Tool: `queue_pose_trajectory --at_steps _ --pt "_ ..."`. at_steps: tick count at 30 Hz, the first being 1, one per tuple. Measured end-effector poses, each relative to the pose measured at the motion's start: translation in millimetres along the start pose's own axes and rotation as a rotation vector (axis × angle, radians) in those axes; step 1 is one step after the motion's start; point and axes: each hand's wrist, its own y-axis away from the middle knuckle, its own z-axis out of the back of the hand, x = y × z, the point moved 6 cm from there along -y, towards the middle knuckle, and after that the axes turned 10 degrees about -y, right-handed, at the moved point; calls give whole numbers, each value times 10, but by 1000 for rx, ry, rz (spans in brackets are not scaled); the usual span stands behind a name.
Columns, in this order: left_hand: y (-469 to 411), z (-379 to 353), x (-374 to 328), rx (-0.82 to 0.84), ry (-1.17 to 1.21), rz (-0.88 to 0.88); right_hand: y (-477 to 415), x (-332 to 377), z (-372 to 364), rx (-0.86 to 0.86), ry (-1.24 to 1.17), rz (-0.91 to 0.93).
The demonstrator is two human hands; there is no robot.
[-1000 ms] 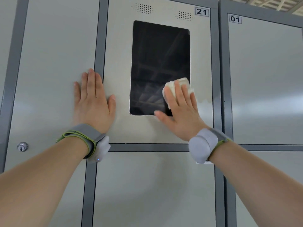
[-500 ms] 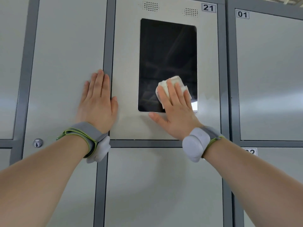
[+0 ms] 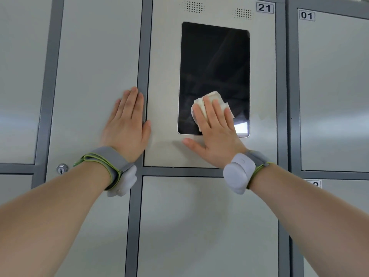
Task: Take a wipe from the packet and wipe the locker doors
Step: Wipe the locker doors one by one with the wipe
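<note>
Compared with one second ago, the right hand and the wipe under it sit further left on the dark screen, away from its right edge and nearer its lower middle; the left hand remains flat in the same place. Right hand: open, fingers straight, pressing the folded white wipe against the lower part of the screen, thumb spread onto the beige panel below the screen's bottom edge. The wipe shows above and beside the fingertips, at centre frame. Left hand: open, palm flat, holding nothing, resting on the grey locker door left of centre, its fingers overlapping the dark grey frame strip and its thumb reaching the panel. The panel carries label 21 at upper right; the neighbouring door carries label 01. A keyhole sits at lower left. A left wristband and a right wristband, both grey, are worn.
</note>
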Motion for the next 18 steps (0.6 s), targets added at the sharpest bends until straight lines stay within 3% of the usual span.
queue_pose_trajectory --at_steps 5,9,14,18 --pt "39 53 162 -37 -33 -99 -241 -73 147 -9 48 -43" --pt "94 58 481 -52 -51 43 -386 -30 138 -29 -9 -137" --pt "188 -30 577 -28 -55 110 -120 193 -51 17 28 18" --pt "186 -31 581 -41 -57 115 -224 219 8 17 65 40"
